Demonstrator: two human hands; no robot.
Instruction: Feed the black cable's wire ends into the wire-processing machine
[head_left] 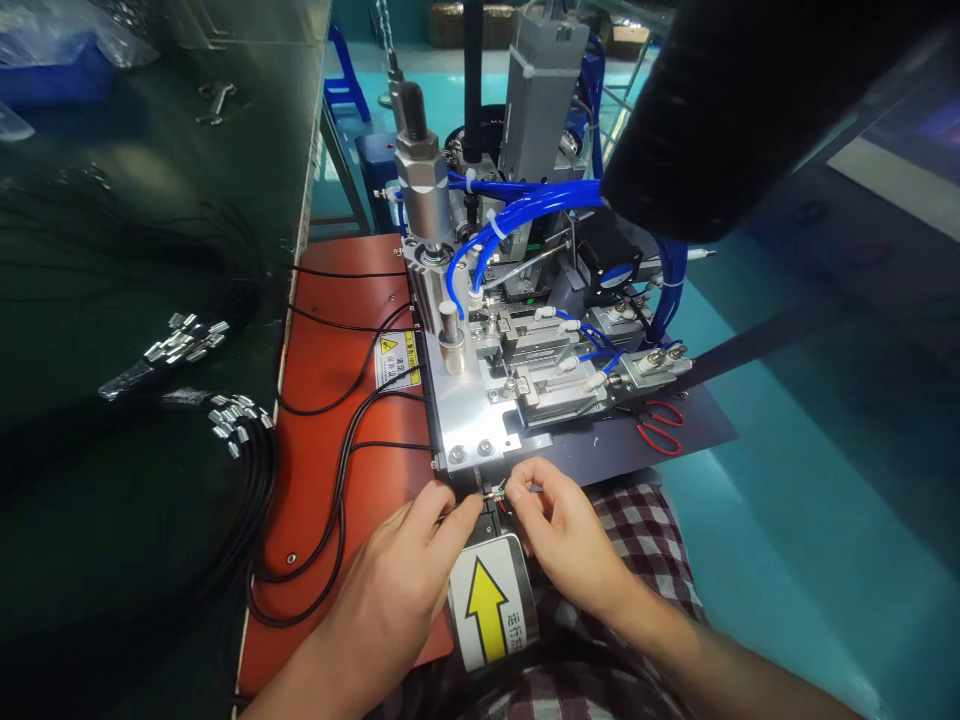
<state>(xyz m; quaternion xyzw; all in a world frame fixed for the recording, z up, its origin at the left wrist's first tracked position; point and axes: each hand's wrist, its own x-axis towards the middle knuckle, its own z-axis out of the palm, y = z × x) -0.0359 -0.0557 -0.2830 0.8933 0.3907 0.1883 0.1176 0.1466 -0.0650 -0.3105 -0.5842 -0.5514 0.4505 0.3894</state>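
Observation:
My left hand (401,575) and my right hand (559,520) meet at the front edge of a small pneumatic machine (525,330). Both pinch the stripped end of a thin black cable (491,494), whose coloured wire tips show between my fingertips. The cable end lies in a narrow black slot just below the machine's metal base plate (465,410). A white sticker with a yellow arrow (491,605) sits right under my hands, pointing toward the machine.
Several black cables (337,470) loop across the orange mat (322,340) on the left. Bundled cables with silver connectors (180,340) lie on the dark bench at left. Red-handled scissors (664,425) rest right of the machine. Blue air hoses (525,200) arch above.

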